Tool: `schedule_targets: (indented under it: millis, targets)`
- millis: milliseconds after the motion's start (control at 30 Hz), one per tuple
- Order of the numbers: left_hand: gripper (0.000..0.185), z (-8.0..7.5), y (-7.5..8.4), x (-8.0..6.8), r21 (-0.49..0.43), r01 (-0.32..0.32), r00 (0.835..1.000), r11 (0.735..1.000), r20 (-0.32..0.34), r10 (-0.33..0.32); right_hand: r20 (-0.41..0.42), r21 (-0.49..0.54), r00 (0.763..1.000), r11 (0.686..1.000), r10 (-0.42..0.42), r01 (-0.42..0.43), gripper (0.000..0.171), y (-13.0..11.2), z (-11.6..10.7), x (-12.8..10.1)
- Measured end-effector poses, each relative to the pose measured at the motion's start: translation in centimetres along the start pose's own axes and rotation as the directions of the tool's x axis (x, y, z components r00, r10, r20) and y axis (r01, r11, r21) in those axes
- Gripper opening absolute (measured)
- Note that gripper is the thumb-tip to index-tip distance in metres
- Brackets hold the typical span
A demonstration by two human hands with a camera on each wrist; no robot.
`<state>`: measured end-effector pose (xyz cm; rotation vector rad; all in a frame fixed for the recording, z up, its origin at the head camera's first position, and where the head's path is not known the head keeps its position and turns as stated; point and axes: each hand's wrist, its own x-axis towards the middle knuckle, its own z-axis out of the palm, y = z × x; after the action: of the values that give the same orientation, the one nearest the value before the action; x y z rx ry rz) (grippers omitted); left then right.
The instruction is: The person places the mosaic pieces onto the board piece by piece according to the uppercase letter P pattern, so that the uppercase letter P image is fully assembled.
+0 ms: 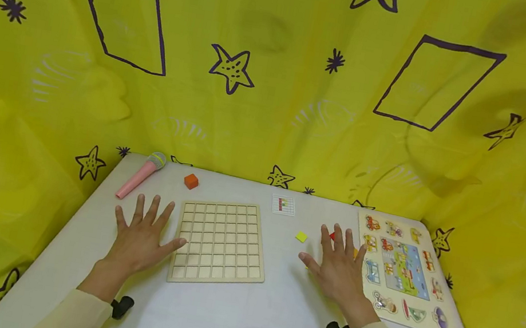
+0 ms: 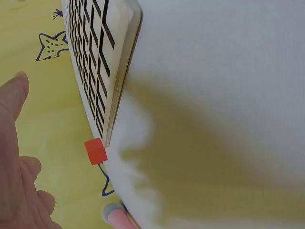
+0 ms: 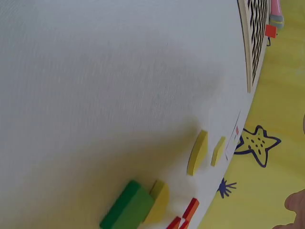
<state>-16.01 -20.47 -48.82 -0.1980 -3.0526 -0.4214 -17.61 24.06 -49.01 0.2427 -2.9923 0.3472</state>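
Hands lie flat on the white desk (image 1: 236, 322), palms down: the left hand (image 1: 142, 239) sits at nine o'clock of the wooden grid board (image 1: 220, 242), its thumb tip just at the board's left edge, and its grip is spread wide with straight fingers and holds nothing. The right hand (image 1: 340, 267) rests at three o'clock of the board, well apart from it, fingers likewise straight and fanned, grip empty, just beside the left edge of the vehicle peg puzzle (image 1: 404, 272). A small yellow tile (image 1: 301, 236) lies at ten o'clock of the right hand, near the index finger, and a red piece (image 1: 332, 235) peeks out between its fingertips. The right wrist view shows more small pieces close under that hand: a green block (image 3: 127, 207) touching a yellow piece (image 3: 159, 200), two thin yellow tiles (image 3: 198, 152) just beyond them, and red bits at the frame's lower edge. At twelve o'clock of the board, near the desk's far edge, lies a small pattern card (image 1: 283, 205). An orange cube (image 1: 191, 180) sits at eleven o'clock of the board, and a pink toy microphone (image 1: 140, 174) lies at twelve o'clock of the left hand. Yellow cloth (image 1: 278, 73) printed with stars and squares surrounds the desk.
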Motion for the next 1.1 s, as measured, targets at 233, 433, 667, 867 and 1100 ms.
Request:
schedule_targets:
  millis: [233, 433, 667, 867, 1100]
  targets:
    - [0.097, 1.3, 0.7, -0.6, -0.036, 0.009, 1.000, 0.999, 0.008, -0.009, 0.054, 0.052, 0.998, 0.998, -0.042, 0.040, 0.093, -2.3, 1.7, 0.5]
    - [0.101, 2.6, 1.3, -1.3, -0.082, -0.023, 0.996, 0.996, 0.083, 0.030, 0.181, 0.107, 0.975, 0.988, -0.129, 0.111, 0.090, -5.2, 3.7, 0.5]
    - [0.118, 3.1, 1.3, -1.5, -0.161, -0.011, 0.965, 0.987, 0.258, 0.053, 0.331, 0.112, 0.905, 0.964, -0.267, 0.243, 0.087, -8.0, 5.4, 0.0]
    - [0.122, 3.0, 1.3, -1.3, -0.158, -0.078, 0.948, 0.984, 0.294, 0.122, 0.384, 0.066, 0.883, 0.962, -0.269, 0.264, 0.088, -9.1, 4.8, -1.0]
    - [0.120, 3.3, 2.4, -1.7, -0.181, -0.158, 0.925, 0.971, 0.318, 0.209, 0.364, 0.025, 0.901, 0.969, -0.238, 0.246, 0.091, -8.7, 3.5, -4.7]
